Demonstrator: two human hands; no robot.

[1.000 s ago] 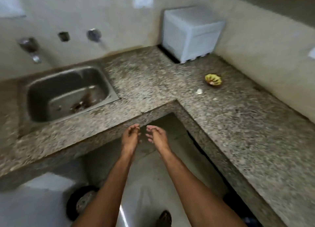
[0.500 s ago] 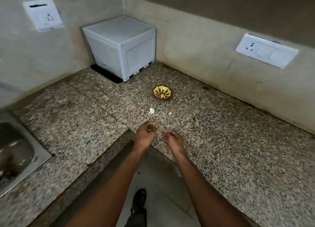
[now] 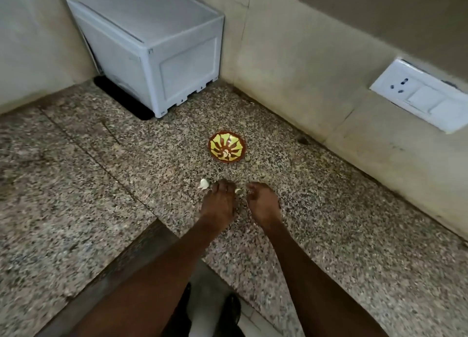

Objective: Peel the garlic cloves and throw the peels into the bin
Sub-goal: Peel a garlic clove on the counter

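Both hands reach over the speckled granite counter (image 3: pixel 329 222). The left hand (image 3: pixel 219 205) curls its fingers down, seemingly pinching a small pale garlic clove (image 3: pixel 238 191) at its fingertips; the right hand (image 3: pixel 263 205) hangs loosely curled, holding nothing. A white garlic peel (image 3: pixel 204 184) lies just left. Beyond sits a brown-and-yellow patterned bowl (image 3: pixel 227 146).

— What is the person wearing?
— No sleeves show: both forearms are bare up to the left hand (image 3: pixel 218 203) and the right hand (image 3: pixel 263 205).
— Anything else?
— Dark shoes (image 3: pixel 229 311), well below the hands, near the wearer.
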